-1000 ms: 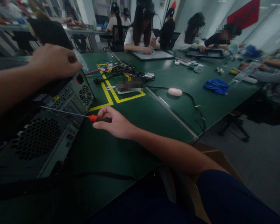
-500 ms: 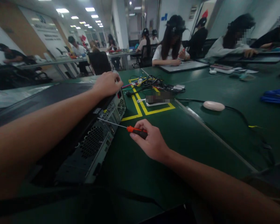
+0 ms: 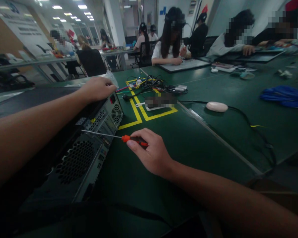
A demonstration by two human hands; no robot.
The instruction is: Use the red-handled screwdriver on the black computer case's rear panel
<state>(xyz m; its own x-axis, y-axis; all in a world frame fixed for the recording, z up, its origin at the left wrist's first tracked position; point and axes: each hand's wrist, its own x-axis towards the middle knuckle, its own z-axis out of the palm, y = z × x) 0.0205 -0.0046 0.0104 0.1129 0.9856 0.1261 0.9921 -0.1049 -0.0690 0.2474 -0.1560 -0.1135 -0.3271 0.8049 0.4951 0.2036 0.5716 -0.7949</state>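
A dark computer case (image 3: pixel 74 162) lies on its side at the left, its rear panel with vent holes and ports facing right. My left hand (image 3: pixel 99 88) rests on the far top corner of the case, fingers curled over it, their tips partly hidden. In my right hand (image 3: pixel 151 148) is a screwdriver (image 3: pixel 126 138) with an orange and black handle, gripped between thumb and fingers. Its long shaft points left across the rear panel; whether the tip touches the case I cannot tell.
Tangled cables (image 3: pixel 154 84) and a blurred dark item lie by yellow tape (image 3: pixel 161 114) on the green table (image 3: pixel 188 145). A pale oval device (image 3: pixel 217 106) sits on a black cord. Blue bundle (image 3: pixel 283 96) at right. Several people work beyond.
The view has shifted right, so case, table and both hands appear further left. My left hand stays on the case, and my right hand still holds the screwdriver.
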